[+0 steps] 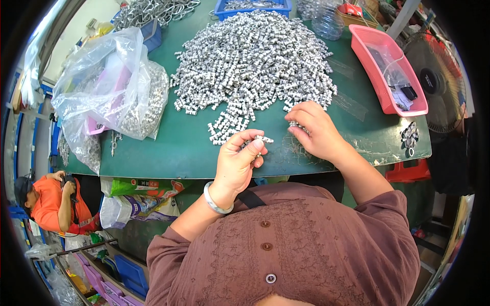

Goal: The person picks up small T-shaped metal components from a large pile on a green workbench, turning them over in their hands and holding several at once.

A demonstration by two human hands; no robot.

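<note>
A big heap of small silver metal pieces [250, 61], with short ribbed bodies and some rings among them, covers the middle of the green table [168, 158]. A small cluster of the same pieces [224, 127] trails off its near side. Just right of that cluster, my left hand [239, 160] pinches one silver metal piece [265, 139] between thumb and fingers; its palm side is partly hidden. My right hand [319, 130] is closed with its fingertips around a silver metal piece [294, 124], mostly covered by the fingers, near the heap's right front edge. The hands are apart.
On the left lies a clear plastic bag [112, 86] of metal parts. A pink basket [390, 76] stands at the right by a black fan [434, 76], with dark rings [410, 136] near the table corner. A blue tray [252, 11] is behind the heap. Another person [56, 201] sits at lower left.
</note>
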